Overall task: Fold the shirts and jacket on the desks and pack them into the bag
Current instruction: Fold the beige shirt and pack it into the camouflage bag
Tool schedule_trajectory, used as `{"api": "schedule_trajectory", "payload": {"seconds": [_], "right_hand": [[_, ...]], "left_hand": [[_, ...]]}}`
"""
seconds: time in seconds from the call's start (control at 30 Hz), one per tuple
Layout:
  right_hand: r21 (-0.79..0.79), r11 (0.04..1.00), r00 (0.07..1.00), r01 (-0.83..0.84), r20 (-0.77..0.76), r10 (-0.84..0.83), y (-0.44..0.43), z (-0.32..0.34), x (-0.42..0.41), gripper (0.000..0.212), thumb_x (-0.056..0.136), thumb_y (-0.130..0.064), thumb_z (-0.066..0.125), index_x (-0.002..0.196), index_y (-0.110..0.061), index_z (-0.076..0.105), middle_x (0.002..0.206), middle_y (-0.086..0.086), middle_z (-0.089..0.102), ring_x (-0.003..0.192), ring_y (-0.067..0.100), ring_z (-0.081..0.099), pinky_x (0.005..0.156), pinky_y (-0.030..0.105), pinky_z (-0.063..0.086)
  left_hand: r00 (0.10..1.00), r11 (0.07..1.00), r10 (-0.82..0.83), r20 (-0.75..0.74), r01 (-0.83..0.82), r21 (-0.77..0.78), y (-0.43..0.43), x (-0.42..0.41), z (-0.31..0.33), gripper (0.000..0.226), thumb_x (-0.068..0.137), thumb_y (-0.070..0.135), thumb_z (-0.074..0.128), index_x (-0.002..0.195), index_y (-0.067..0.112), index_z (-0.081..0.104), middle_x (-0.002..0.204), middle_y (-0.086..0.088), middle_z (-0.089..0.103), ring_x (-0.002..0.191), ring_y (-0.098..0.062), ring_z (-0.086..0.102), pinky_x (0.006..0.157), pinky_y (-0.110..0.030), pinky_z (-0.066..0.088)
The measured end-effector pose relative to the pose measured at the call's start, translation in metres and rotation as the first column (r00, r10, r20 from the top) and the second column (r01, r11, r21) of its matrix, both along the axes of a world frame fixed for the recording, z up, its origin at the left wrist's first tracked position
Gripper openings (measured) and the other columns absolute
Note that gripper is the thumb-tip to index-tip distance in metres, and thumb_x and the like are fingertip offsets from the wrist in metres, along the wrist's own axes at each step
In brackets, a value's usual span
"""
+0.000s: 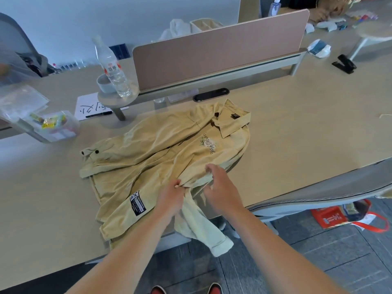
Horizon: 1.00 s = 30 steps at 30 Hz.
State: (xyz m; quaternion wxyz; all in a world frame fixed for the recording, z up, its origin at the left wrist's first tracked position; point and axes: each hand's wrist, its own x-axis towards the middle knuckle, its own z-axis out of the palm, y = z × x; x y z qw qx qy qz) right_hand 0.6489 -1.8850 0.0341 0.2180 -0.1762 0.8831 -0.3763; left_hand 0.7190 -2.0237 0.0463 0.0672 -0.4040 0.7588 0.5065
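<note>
One tan shirt (169, 158) lies on the desk (297, 124). Two hands show: left hand (171, 196), right hand (220, 187). Far left stands one water bottle (112, 66). One stapler (344, 64) sits far right; one bag (347, 215) on the floor.

Pale wood worktop (297, 115) fills the view, and a tan shirt (165, 158) lies spread across its near edge, one sleeve drooping off toward the floor. At far left sit a white paper sheet (84, 105) with a black pen (98, 114) on it and a clear plastic box (61, 126). At far right rests a black stapler (344, 64), with a crumpled white wrapper (318, 48) near it.
</note>
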Motion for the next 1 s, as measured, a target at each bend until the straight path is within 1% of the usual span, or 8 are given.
{"api": "schedule_trajectory", "payload": {"seconds": [0.07, 0.23, 0.43, 0.53, 0.73, 0.83, 0.9, 1.0], "right_hand": [[0.012, 0.998, 0.998, 0.069, -0.01, -0.069, 0.007, -0.005, 0.015, 0.041, 0.092, -0.037, 0.058, 0.126, -0.027, 0.038, 0.124, -0.009, 0.048, 0.092, 0.019, 0.06, 0.079, 0.041, 0.051], [-0.08, 0.993, 0.916, -0.091, 0.383, 0.115, -0.002, -0.013, 0.054, 0.069, 0.085, -0.078, 0.042, 0.131, -0.026, 0.049, 0.126, -0.006, 0.061, 0.11, 0.018, 0.059, 0.094, 0.04, 0.048], [-0.063, 0.997, 0.955, -0.047, 0.289, 0.063, -0.029, -0.002, 0.068, 0.029, 0.095, -0.048, 0.05, 0.112, -0.025, 0.055, 0.103, -0.007, 0.062, 0.095, 0.017, 0.059, 0.083, 0.036, 0.049], [-0.042, 0.998, 0.96, -0.045, 0.273, 0.055, -0.032, -0.002, 0.065, 0.022, 0.1, -0.039, 0.042, 0.084, -0.025, 0.05, 0.082, -0.006, 0.057, 0.078, 0.016, 0.056, 0.068, 0.033, 0.044], [0.01, 0.974, 0.94, 0.228, 0.26, -0.223, -0.06, 0.008, 0.075, 0.02, 0.099, -0.027, 0.041, 0.087, -0.016, 0.051, 0.084, 0.001, 0.058, 0.078, 0.019, 0.055, 0.065, 0.034, 0.042], [0.056, 0.926, 0.88, 0.372, 0.295, -0.371, -0.087, 0.02, 0.082, 0.022, 0.096, -0.022, 0.046, 0.075, -0.017, 0.041, 0.076, 0.0, 0.049, 0.067, 0.015, 0.047, 0.055, 0.029, 0.032], [0.051, 0.874, 0.804, 0.484, 0.367, -0.467, -0.108, 0.031, 0.088, 0.011, 0.091, -0.021, 0.048, 0.083, -0.014, 0.051, 0.081, 0.003, 0.059, 0.067, 0.02, 0.061, 0.055, 0.031, 0.043], [0.021, 0.754, 0.65, 0.657, 0.492, -0.58, -0.14, 0.044, 0.101, 0.017, 0.089, -0.015, 0.048, 0.102, -0.01, 0.058, 0.095, 0.012, 0.068, 0.069, 0.03, 0.073, 0.054, 0.035, 0.059]], "left_hand": [[1.0, 0.999, -0.024, 0.014, 0.023, 0.041, -0.015, -0.007, 0.016, 0.019, 0.095, 0.019, 0.049, 0.093, 0.024, 0.068, 0.086, -0.002, 0.069, 0.08, -0.02, 0.062, 0.065, -0.031, 0.044], [1.0, 0.984, -0.025, -0.012, 0.026, 0.174, -0.027, -0.028, 0.04, 0.02, 0.086, 0.021, 0.056, 0.093, 0.012, 0.073, 0.078, -0.009, 0.067, 0.075, -0.025, 0.061, 0.071, -0.035, 0.044], [0.998, 0.951, -0.063, -0.015, 0.065, 0.303, -0.025, -0.039, 0.053, 0.018, 0.097, 0.002, 0.049, 0.092, 0.007, 0.066, 0.072, -0.006, 0.066, 0.057, -0.013, 0.064, 0.055, -0.022, 0.051], [0.994, 0.941, -0.099, -0.041, 0.107, 0.321, -0.022, -0.039, 0.058, 0.015, 0.096, 0.007, 0.054, 0.088, 0.012, 0.065, 0.081, -0.008, 0.064, 0.072, -0.019, 0.06, 0.071, -0.031, 0.046], [0.925, 0.911, -0.375, 0.055, 0.358, 0.203, -0.07, -0.019, 0.062, 0.007, 0.092, 0.019, 0.055, 0.088, 0.014, 0.058, 0.087, -0.009, 0.054, 0.081, -0.022, 0.05, 0.075, -0.037, 0.043], [0.908, 0.904, -0.409, 0.093, 0.388, 0.181, -0.098, 0.01, 0.055, 0.016, 0.097, 0.017, 0.052, 0.103, 0.006, 0.062, 0.093, -0.011, 0.06, 0.083, -0.024, 0.058, 0.077, -0.037, 0.051], [0.881, 0.862, -0.468, 0.068, 0.439, 0.252, -0.12, 0.029, 0.049, 0.018, 0.099, 0.017, 0.052, 0.107, 0.006, 0.063, 0.1, -0.014, 0.065, 0.081, -0.024, 0.063, 0.074, -0.035, 0.053], [0.785, 0.767, -0.617, 0.06, 0.582, 0.27, -0.15, 0.055, 0.045, 0.017, 0.097, 0.013, 0.052, 0.105, 0.012, 0.067, 0.103, -0.012, 0.069, 0.084, -0.024, 0.068, 0.07, -0.033, 0.056]]}}
